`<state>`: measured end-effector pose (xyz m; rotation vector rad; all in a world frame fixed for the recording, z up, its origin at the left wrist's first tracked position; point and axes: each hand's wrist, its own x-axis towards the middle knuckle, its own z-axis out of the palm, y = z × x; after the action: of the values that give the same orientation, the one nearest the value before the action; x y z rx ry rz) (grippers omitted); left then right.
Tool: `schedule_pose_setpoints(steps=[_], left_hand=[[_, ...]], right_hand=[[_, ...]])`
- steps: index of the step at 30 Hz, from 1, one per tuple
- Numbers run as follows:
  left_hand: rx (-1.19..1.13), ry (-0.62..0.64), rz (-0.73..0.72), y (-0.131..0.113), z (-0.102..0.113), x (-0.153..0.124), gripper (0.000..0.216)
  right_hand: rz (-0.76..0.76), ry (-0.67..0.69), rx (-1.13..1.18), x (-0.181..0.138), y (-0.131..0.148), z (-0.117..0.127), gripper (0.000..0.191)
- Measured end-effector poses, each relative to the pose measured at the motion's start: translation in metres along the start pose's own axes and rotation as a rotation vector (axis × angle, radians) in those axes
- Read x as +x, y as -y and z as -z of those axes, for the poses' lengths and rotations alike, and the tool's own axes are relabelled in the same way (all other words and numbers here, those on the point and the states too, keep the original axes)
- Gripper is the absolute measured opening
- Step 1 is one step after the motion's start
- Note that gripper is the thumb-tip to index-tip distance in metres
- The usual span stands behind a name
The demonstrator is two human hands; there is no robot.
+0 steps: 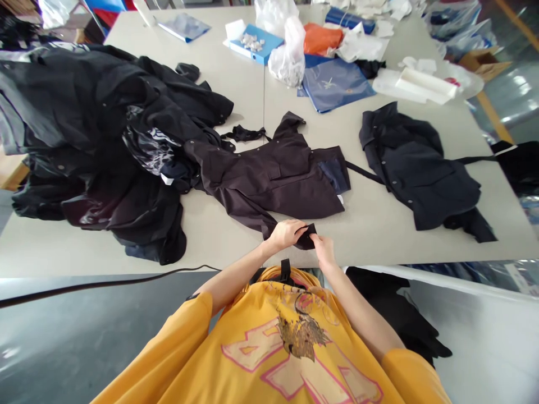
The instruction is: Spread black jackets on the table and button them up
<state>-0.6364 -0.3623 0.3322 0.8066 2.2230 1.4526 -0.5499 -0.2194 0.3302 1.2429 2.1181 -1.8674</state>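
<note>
A dark jacket (269,179) lies spread on the table in front of me, with snaps along its upper edge. Near the table's front edge, the jacket's sleeve end (306,239) is pinched between my two hands. My left hand (287,233) is closed on it from the left, fingers pointing right. From the other side my right hand (323,249) grips the same cuff with thumb and fingers. Whether a small item is also in the fingers is too small to tell.
A large heap of dark garments (105,129) covers the left side of the table (236,252). Another dark jacket (421,163) lies to the right. Blue plastic packets (337,84), a blue box (256,45) and white bags (288,53) stand at the back. A dark cable (126,283) runs along the front left.
</note>
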Motion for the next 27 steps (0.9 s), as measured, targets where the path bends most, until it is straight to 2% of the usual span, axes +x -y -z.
schedule_pose_setpoints(steps=[3, 9, 14, 20, 23, 27], left_hand=[[0.035, 0.088, -0.040, -0.002, 0.001, 0.000, 0.015], [0.023, 0.194, 0.010, -0.005, -0.001, -0.007, 0.020], [-0.034, 0.156, -0.008, 0.002, -0.003, -0.013, 0.018], [0.027, 0.164, -0.024, 0.013, -0.010, -0.018, 0.017], [0.119, 0.194, -0.035, 0.014, -0.016, -0.020, 0.018], [0.227, 0.160, -0.106, 0.013, -0.027, -0.025, 0.021]], right_hand=[[-0.004, -0.037, -0.002, 0.000, 0.002, 0.003, 0.032], [-0.018, -0.022, 0.060, 0.001, -0.004, 0.004, 0.033], [0.043, 0.040, -0.038, -0.002, -0.009, 0.001, 0.040], [0.199, 0.139, -0.267, -0.005, -0.006, 0.009, 0.062], [0.145, 0.255, -0.245, -0.002, -0.009, 0.016, 0.065], [-0.061, 0.392, 0.044, 0.007, -0.027, 0.020, 0.052]])
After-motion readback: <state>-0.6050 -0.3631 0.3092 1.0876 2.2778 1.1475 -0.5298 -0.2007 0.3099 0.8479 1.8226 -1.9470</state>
